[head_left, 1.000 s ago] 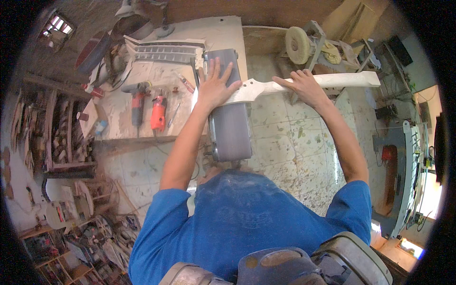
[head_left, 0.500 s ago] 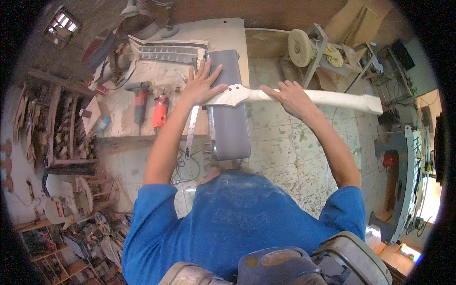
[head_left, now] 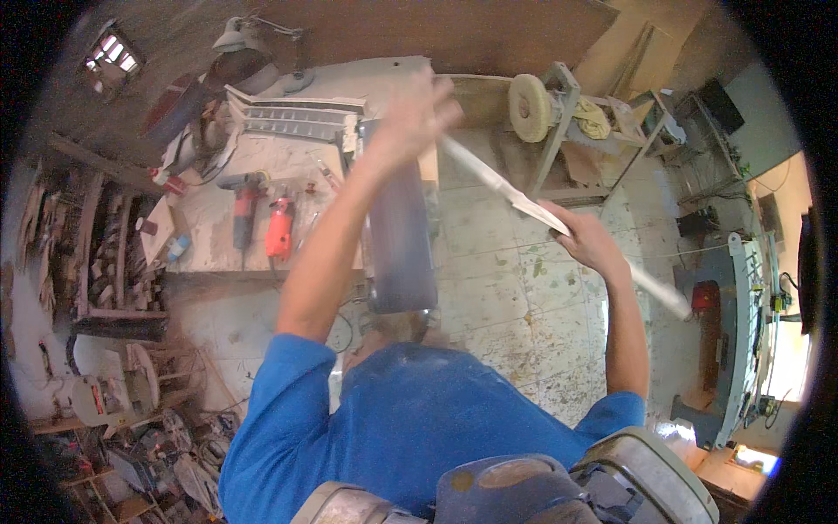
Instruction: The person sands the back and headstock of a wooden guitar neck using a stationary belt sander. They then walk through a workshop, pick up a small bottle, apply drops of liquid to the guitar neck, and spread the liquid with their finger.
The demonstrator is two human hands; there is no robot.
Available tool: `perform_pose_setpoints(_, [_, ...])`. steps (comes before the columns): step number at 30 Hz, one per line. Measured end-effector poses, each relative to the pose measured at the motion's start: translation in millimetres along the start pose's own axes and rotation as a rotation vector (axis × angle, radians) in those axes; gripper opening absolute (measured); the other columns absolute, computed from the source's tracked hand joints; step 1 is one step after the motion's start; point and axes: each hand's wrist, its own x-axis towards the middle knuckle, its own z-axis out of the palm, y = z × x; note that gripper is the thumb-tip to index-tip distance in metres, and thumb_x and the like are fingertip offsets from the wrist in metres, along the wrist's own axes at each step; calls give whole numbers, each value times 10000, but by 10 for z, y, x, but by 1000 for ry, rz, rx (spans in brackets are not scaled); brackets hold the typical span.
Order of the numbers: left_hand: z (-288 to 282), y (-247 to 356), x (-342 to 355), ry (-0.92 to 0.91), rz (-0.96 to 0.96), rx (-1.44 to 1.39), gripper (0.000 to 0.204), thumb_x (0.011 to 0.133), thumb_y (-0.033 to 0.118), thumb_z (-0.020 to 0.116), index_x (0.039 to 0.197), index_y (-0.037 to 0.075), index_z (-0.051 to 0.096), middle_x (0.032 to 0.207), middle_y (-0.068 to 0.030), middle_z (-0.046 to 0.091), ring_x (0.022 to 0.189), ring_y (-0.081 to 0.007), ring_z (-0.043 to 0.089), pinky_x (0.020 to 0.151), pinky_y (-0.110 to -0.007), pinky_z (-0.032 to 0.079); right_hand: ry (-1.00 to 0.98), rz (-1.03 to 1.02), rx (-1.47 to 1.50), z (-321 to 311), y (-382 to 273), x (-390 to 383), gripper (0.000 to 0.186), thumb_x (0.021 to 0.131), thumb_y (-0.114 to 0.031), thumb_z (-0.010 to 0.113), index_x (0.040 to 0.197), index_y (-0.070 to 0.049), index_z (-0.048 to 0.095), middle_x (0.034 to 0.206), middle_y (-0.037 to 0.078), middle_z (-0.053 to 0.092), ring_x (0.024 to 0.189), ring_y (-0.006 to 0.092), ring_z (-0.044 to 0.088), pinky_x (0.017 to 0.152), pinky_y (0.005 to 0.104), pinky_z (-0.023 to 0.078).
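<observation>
A long, pale, bare wooden piece [head_left: 493, 179] slants, partly blurred, above the tiled floor [head_left: 489, 288], right of a dark sanding belt [head_left: 401, 236]. The right hand [head_left: 594, 242] curls around its middle; the left hand [head_left: 408, 113], near its upper end, is too blurred to tell its grip.

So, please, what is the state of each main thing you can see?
Pale wooden piece: held slanting in the right hand
Left hand: blurred, grip unclear
Sanding belt: running or stopped, cannot tell
Bright red power tool: lying on the bench
Buffing wheel: mounted upright
Yellow cloth: crumpled
Lamp: standing, no glow visible
</observation>
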Motion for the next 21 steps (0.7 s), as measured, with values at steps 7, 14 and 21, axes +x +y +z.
perform_pose_setpoints(7, [-1027, 359, -344, 425, -246, -994, 453, 1080, 307, 525, 1368, -40, 573, 1315, -178, 664, 1176, -267, 660, 1034, -366, 506, -353, 278, 1340, 520, -428, -668, 564, 987, -413, 669, 1348, -1, 536, 788, 114, 700, 608, 169, 666, 574, 303, 549])
perform_pose_setpoints(14, [-950, 593, -1618, 221, -475, -1236, 523, 1104, 380, 443, 1391, -49, 531, 1292, -187, 669, 1182, -273, 667, 1046, -393, 515, -382, 111, 1481, 1119, -1633, -911, 738, 950, -553, 661, 1374, 34, 520, 728, 153, 682, 592, 201, 668, 575, 329, 535])
perform_pose_setpoints(21, [-1159, 414, -2966, 165, -595, -1491, 415, 1087, 363, 515, 1258, 4, 638, 1130, -96, 723, 971, -162, 712, 879, -329, 573, -575, 66, 1540, 1866, -2573, -1013, 663, 1018, -506, 586, 1411, 21, 500, 792, 129, 711, 638, 158, 700, 593, 275, 570])
